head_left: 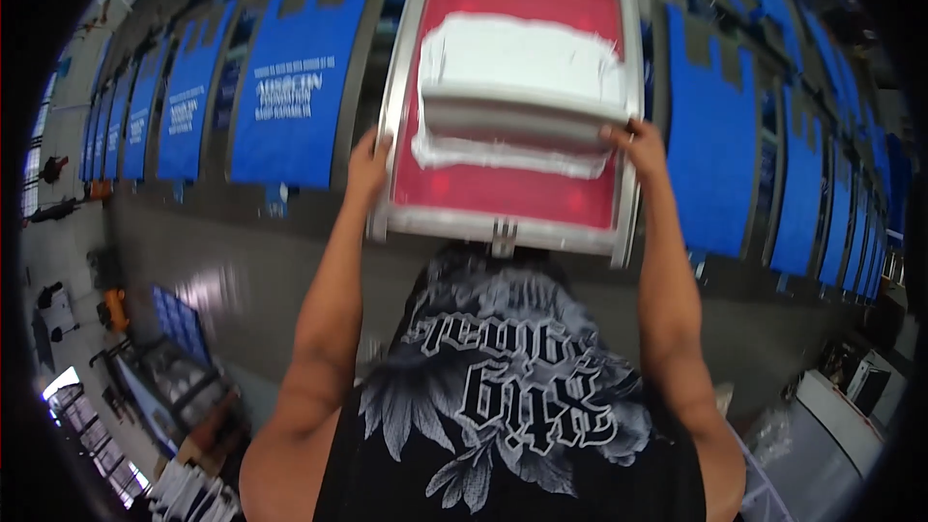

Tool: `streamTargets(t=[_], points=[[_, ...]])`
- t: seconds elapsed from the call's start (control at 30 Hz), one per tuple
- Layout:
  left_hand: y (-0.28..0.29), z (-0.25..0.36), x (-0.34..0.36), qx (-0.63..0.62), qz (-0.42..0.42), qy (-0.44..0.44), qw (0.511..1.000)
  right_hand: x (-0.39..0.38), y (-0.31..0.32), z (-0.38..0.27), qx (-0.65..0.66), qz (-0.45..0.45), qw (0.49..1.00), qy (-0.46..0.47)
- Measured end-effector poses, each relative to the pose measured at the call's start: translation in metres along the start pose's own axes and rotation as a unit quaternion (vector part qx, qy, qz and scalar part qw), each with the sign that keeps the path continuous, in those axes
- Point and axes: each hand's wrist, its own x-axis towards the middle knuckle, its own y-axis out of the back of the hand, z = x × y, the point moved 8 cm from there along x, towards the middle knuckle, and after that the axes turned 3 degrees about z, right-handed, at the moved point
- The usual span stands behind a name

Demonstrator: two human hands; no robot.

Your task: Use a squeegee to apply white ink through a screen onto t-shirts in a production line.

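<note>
Apparently positioning the metal-framed screen directly between left grip and right grip, clasping a side rail in each, with the squeegee, reached by the right thumb, and white ink also between them, and probably needing level, square seating next.

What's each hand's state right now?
Left hand: closed on the screen-printing frame, left side.
Right hand: over the frame's right side, by one end of the squeegee; grip unclear.

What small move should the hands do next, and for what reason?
Perhaps settle the frame level: the left hand is at its left side, the right hand at its right, apparently touching the squeegee, which lies across white paste, so tilting might slide it.
</note>
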Motion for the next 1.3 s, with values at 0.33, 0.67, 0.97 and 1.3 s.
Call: streamTargets(t=[0.33,0.67,0.97,1.3], points=[[-0.004,-0.020,0.004,-0.038,-0.011,0.023,0.999,-0.011,-0.016,0.015,0.043,0.006,0.999,-0.001],[-0.009,-0.033,0.011,0.094,0.011,-0.019,0.995,-0.011,-0.013,0.025,-0.081,0.015,0.996,0.020],[0.046,0.044,-0.049,0.115,0.138,-0.222,0.958,-0.047,-0.035,-0.031,-0.460,-0.087,0.881,0.066],[-0.012,-0.119,-0.209,0.132,-0.282,0.141,0.940,-0.066,-0.076,-0.055,-0.513,-0.110,0.841,0.135]])
